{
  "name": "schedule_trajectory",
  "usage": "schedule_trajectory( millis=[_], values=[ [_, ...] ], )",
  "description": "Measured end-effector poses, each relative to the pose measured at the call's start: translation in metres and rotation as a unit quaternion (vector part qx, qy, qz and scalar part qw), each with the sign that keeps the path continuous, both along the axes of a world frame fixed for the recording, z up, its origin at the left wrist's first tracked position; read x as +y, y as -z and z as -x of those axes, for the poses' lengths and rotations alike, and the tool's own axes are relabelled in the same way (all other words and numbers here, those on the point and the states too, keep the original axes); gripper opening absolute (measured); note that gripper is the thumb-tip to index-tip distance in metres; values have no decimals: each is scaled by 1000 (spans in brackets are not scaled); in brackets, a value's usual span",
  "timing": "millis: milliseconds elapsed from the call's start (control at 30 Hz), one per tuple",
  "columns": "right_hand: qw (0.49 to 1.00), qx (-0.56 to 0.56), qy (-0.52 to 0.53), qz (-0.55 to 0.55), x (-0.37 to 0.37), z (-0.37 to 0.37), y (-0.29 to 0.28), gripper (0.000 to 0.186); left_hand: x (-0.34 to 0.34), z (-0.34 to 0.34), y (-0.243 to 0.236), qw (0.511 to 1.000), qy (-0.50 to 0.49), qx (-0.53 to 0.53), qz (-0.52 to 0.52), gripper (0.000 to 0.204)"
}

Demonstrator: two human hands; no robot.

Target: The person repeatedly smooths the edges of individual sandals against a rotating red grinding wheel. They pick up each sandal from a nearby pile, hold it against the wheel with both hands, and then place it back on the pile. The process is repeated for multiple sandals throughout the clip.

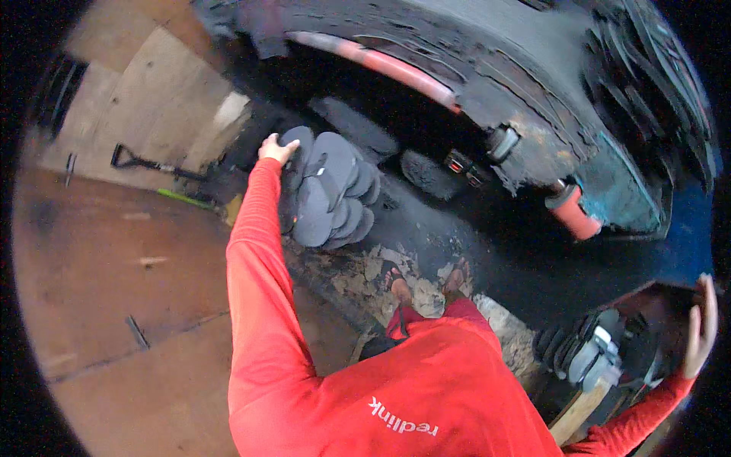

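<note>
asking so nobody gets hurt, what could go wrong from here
The stacked grey soles overlap unevenly, so the left hand at their edge might knock some loose. The person's toes look exposed, and the pale scraps around the feet could perhaps cause a stumble.

Scuffed brown panels (152,266) with dark seams cover the left. Beside them, the dark floor (438,222) is dusty, with pale debris (369,276). Dim light; blue surface (691,232) far right.
</note>
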State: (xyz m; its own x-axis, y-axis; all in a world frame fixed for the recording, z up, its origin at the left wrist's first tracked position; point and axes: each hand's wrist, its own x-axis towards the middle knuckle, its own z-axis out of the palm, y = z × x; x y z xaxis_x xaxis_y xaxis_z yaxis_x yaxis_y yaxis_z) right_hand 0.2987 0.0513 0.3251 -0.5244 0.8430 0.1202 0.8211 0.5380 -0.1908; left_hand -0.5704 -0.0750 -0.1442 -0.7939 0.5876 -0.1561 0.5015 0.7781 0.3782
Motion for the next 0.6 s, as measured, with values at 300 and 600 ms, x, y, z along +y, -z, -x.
schedule_trajectory(
  millis=[300,600],
  values=[
    [967,126,157,159,-85,6,139,45,43,-31,-59,952,126,219,171,73],
    [788,343,16,510,-97,178,345,52,62,-235,-184,829,483,114,258,43]
  ],
)
